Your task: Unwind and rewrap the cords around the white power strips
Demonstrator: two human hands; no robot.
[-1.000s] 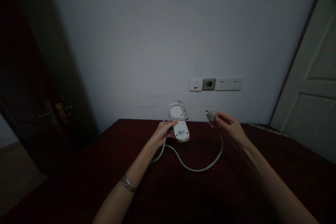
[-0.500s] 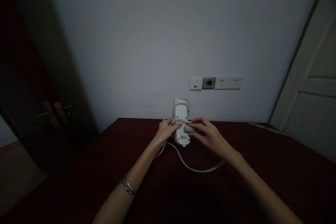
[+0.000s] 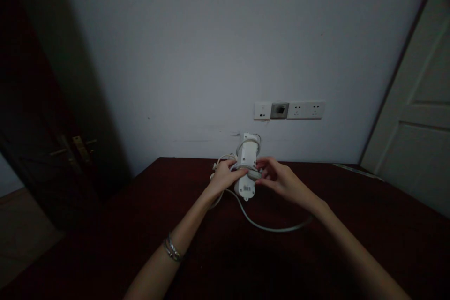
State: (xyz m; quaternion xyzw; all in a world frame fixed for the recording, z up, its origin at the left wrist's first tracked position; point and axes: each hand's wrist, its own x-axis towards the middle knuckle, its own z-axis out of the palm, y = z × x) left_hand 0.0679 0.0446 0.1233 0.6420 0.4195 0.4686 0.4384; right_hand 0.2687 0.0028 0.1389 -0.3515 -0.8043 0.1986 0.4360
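A white power strip [image 3: 249, 152] is held upright above the dark red tabletop, its screwed back with a barcode label facing me. My left hand [image 3: 225, 177] grips its left side, thumb across the back. White cord loops around the strip's upper part and middle. On the right, my right hand [image 3: 277, 177] pinches a pale plug [image 3: 254, 175] between thumb and fingers, against the back of the strip. A length of the white cord [image 3: 258, 226] curves over the table below and passes under my right wrist. More thin cord lies bunched behind my left hand.
The dark red table [image 3: 168, 183] meets a pale wall. On the wall are sockets [image 3: 305, 110], a grey plate [image 3: 280, 110] and a white plate [image 3: 262, 111]. A dark door with a brass handle [image 3: 81, 149] is at left, a white door [image 3: 418, 117] at right.
The strip has shifted slightly right and leans a little more. My left thumb has moved right across its back, and my right hand has brought the plug closer to the cord loop.
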